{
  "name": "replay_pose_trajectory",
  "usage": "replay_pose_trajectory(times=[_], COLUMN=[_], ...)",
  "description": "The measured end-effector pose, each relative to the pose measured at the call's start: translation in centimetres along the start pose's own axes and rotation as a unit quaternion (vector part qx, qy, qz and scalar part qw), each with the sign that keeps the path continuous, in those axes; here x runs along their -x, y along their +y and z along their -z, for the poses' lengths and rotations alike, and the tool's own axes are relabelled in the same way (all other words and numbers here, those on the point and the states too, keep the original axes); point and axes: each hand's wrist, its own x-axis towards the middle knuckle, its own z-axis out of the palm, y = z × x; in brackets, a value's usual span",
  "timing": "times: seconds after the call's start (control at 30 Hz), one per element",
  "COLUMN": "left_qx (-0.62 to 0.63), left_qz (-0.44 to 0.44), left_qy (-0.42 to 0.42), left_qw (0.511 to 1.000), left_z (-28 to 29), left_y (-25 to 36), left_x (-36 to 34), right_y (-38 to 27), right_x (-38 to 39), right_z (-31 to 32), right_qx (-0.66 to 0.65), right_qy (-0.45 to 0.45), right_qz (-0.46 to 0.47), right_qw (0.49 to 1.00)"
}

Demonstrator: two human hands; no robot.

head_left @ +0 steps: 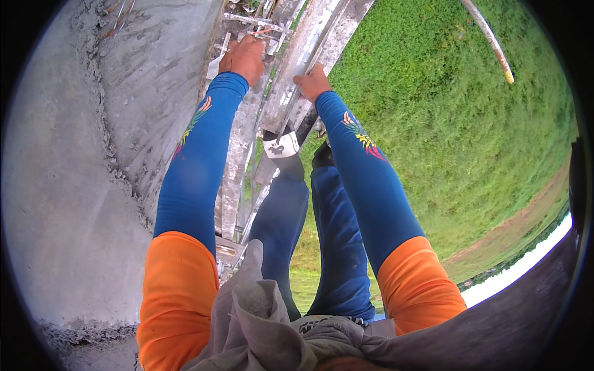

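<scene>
My left hand (245, 59) is closed, knuckles up, at the edge of the concrete slab, beside grey, mortar-splashed framing pieces (234, 145). What its fingers hold is hidden beneath the hand. A thin reddish-orange piece (262, 31) lies just beyond it. To the right, my right hand (314, 82) is wrapped over the edge of a long, weathered plank (303, 46), thumb on top and the other fingers mostly out of sight. Both forearms are in blue sleeves, stretched forward and down.
A rough grey concrete surface (74, 204) fills the left side. Green grass (445, 136) lies far below on the right, with a pale pole (489, 37) at the upper right. My foot, in a black and white sock or shoe (281, 146), stands by the plank, over narrow framing with gaps.
</scene>
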Motion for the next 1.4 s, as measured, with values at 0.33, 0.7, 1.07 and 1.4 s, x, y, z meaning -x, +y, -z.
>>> replay_pose_trajectory(times=[0.33,0.7,1.07,1.4], left_qx=[-0.038,-0.018,-0.074,-0.072], left_qz=[0.006,-0.026,-0.027,-0.05], left_qy=[0.0,0.024,0.009,0.024], left_qw=[0.999,0.999,0.997,0.996], left_z=[-0.5,-0.4,-1.5,-2.8], left_y=[-0.2,-0.6,-0.7,-1.3], left_x=[-0.4,-0.2,-1.0,-1.5], right_y=[0.3,-2.3,-1.4,0.2], right_x=[-2.8,-3.2,-6.8,-9.2], right_z=[-0.7,-3.1,-6.5,-8.1], right_qx=[0.061,0.103,0.138,0.137], right_qy=[-0.012,-0.003,0.043,0.078], right_qz=[-0.031,0.0,-0.092,-0.102], right_qw=[0.998,0.995,0.985,0.982])
